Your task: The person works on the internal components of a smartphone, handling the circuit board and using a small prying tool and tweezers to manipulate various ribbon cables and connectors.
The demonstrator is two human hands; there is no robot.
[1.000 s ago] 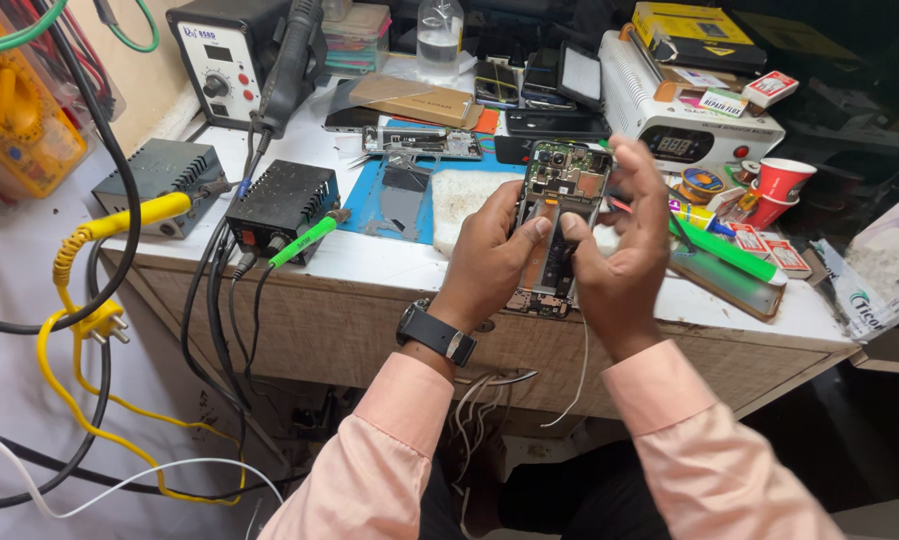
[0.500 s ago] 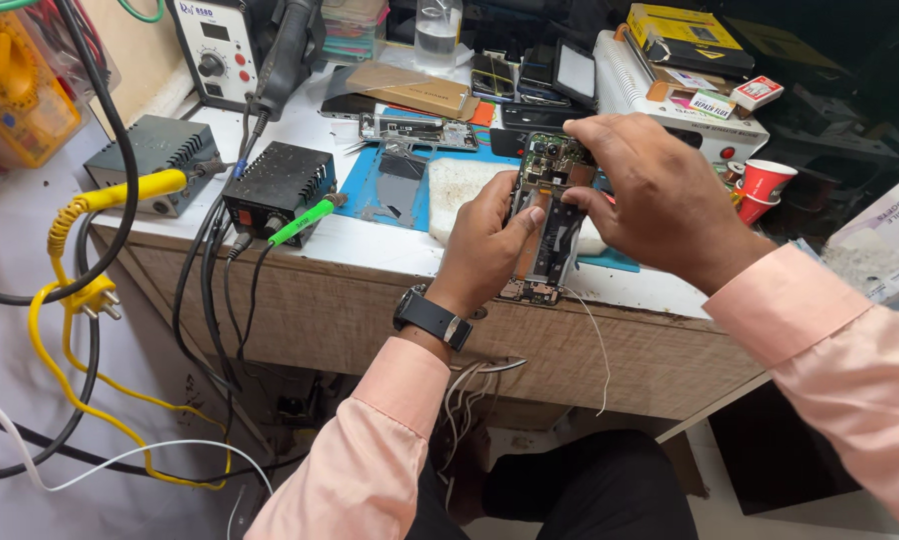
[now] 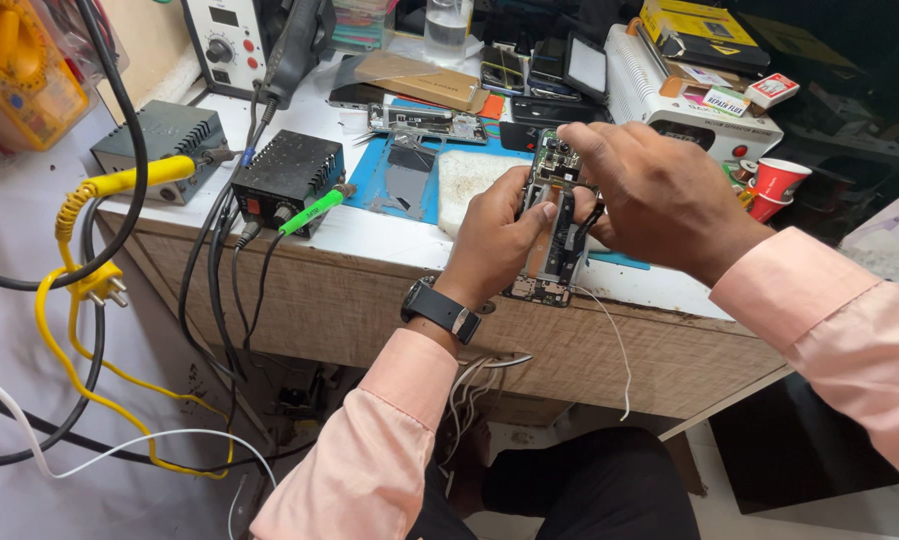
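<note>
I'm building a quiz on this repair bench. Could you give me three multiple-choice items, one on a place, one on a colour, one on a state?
1. Where is the opened phone with its bare circuit board?
A. Flat on the blue mat
B. Held up between both hands at the bench's front edge
C. On the floor

2. What colour are the paper cups at the right of the bench?
A. Red
B. Green
C. Black

3. What is the left hand doing?
A. Resting open on the bench
B. Holding a cable
C. Gripping the phone's side

Answers: 1 B, the left hand and the right hand hold it above the wooden edge. 2 A, their walls are red. 3 C, its fingers wrap the phone's left side.
</note>
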